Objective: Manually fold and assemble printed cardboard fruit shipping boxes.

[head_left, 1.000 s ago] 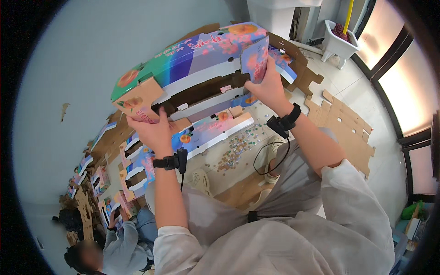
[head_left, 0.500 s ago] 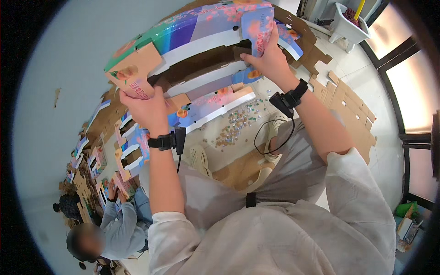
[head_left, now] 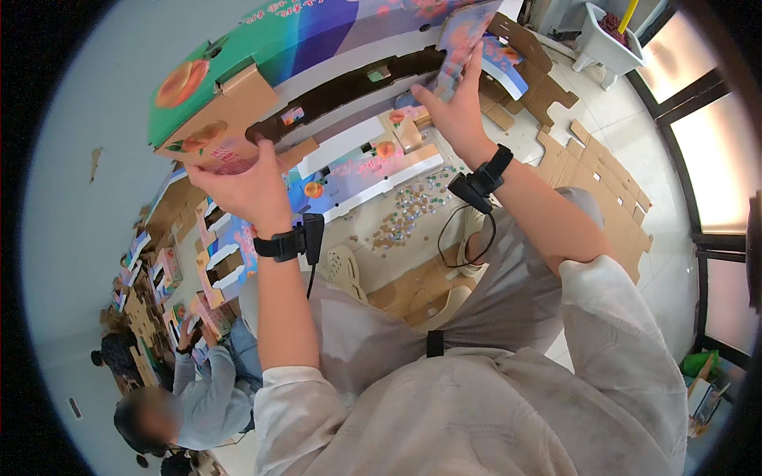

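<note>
A long printed cardboard box [head_left: 333,51], coloured green, blue and lilac with peach pictures, is raised at the top of the view. A long opening along its near side shows the brown inside. My left hand [head_left: 248,186] grips its peach-coloured left end, the thumb at the opening's edge. At the right end, my right hand [head_left: 456,111] holds the printed end flap, thumb and fingers on either side of it. Below it on the floor lies another printed carton [head_left: 369,170] with white edges.
Small round cardboard bits [head_left: 409,214] are scattered on the floor before my shoes. Flat brown cardboard [head_left: 591,182] lies to the right. At the lower left a person [head_left: 214,397] in grey handles cartons. A white planter [head_left: 603,44] stands at the upper right.
The box has risen and tilted, showing more of its green and blue top face. Both hands stay on its ends; my right hand has shifted slightly left and down.
</note>
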`<state>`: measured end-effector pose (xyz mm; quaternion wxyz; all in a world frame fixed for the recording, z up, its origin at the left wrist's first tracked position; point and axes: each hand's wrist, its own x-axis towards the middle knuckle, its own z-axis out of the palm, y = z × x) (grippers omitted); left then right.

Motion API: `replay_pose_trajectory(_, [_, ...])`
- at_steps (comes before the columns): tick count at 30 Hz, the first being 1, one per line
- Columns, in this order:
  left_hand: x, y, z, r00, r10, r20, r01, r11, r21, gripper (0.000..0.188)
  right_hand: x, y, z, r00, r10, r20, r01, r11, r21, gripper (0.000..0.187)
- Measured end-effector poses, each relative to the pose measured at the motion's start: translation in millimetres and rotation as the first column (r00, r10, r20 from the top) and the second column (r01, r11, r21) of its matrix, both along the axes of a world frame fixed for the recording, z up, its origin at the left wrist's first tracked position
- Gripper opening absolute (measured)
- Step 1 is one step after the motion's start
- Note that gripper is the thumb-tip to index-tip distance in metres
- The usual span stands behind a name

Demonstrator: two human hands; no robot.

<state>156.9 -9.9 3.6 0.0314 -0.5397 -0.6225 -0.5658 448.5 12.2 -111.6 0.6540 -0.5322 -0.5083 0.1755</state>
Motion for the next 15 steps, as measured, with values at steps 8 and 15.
replay_pose_trajectory(8, [5.5,2.5,-5.2,0.995,-0.091,0.045,0.087,0.992,0.086,0.098,-5.7,14.7,-10.6,0.968,-0.186,0.17,0.173,0.981,0.087,0.128])
replay_pose_trajectory(15, [9.6,-2.9,-9.2,0.997,-0.055,0.053,0.053,0.998,0.037,0.099,-12.0,14.1,-9.6,0.946,-0.271,0.177,0.265,0.962,0.062,0.123])
